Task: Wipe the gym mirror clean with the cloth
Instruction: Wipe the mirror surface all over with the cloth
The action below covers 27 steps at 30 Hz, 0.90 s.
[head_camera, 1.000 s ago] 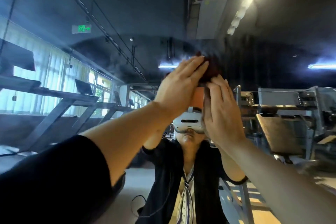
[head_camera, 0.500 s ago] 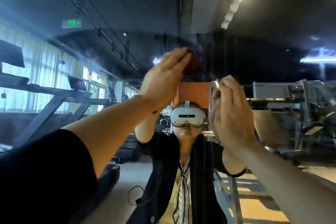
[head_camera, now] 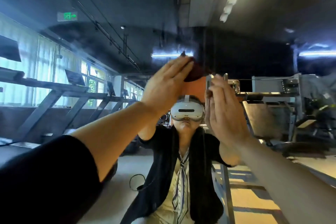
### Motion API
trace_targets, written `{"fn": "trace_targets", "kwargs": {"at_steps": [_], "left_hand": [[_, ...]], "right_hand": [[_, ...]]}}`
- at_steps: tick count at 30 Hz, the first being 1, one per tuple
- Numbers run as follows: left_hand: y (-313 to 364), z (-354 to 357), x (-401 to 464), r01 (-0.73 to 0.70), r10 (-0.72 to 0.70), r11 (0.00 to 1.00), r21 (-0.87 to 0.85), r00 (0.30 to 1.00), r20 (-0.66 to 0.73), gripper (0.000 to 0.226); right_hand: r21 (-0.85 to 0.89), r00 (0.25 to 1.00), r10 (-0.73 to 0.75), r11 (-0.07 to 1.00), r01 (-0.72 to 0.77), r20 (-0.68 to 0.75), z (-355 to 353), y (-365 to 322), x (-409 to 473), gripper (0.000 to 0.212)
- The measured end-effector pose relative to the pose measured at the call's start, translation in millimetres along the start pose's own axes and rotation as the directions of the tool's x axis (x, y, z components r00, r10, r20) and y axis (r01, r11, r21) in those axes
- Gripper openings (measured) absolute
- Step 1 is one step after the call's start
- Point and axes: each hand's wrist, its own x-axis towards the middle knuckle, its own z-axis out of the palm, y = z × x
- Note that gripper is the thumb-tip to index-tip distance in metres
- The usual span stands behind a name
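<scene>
**Both hands raised at the mirror, cloth under the left palm**

Head view: I am looking straight into the large wall-mounted gym mirror [head_camera: 236,29], which fills the frame; I cannot find its edges anywhere, so the glass runs on to every side of my hands. Reflected in it are a row of grey treadmills [head_camera: 60,96] along the windows on the left and grey weight machines [head_camera: 291,96] on the right, with a dark ceiling above.

My left hand [head_camera: 163,87] is up at about the height of my reflected head, fingers straight and laid close together, pointing up and to the right. It presses the dark maroon cloth [head_camera: 195,73] flat against the glass; nothing is curled round the fabric. The cloth shows only past the fingertips, a bunched wedge whose long axis runs roughly level, tapering to the right, with one small corner poking up above the fingers.

My right hand [head_camera: 225,112] is just to the right of the left, close but apart from it and from the cloth, palm towards the mirror. Its fingers are straight and slightly spread, pointing up, holding nothing. Whether the fingertips touch the glass I cannot tell; they meet their own reflection near a chrome machine frame [head_camera: 234,85].

My black sleeve [head_camera: 45,178] covers the lower left.
</scene>
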Motion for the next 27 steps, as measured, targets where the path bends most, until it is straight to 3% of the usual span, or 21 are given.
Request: {"fn": "trace_targets", "kwargs": {"at_steps": [3,5,6,8,12,19,27], "left_hand": [[-37,-11,2,0.265,-0.263,0.964,0.008,0.960,-0.092,0.051],[-26,-9,23,0.423,-0.425,0.905,-0.049,0.891,-0.157,0.049],[-15,-5,29,0.445,-0.448,0.894,-0.059,0.879,-0.161,0.050],[6,4,21,0.381,-0.386,0.923,-0.060,0.913,-0.133,0.053],[24,13,-28,0.214,-0.213,0.977,0.001,0.970,-0.119,0.057],[63,15,-115,0.205,-0.205,0.979,-0.014,0.978,-0.039,0.054],[114,14,-230,0.262,-0.262,0.964,-0.050,0.965,0.021,0.057]], "right_hand": [[-0.061,0.995,-0.018,0.998,0.024,0.099,5,0,-16,0.041],[-0.100,0.996,-0.007,0.995,0.015,0.088,-2,-9,-14,0.071],[-0.112,0.996,-0.011,0.993,0.021,0.086,-5,-12,-12,0.075],[-0.147,0.994,0.003,0.989,0.013,0.113,-7,-15,-13,0.060],[-0.152,0.993,0.018,0.988,0.000,0.116,-1,-28,-31,0.050],[-0.156,0.987,0.007,0.988,0.018,0.158,14,-65,-121,0.062],[-0.079,0.978,0.086,0.994,-0.072,0.189,21,-101,-215,0.050]]}}
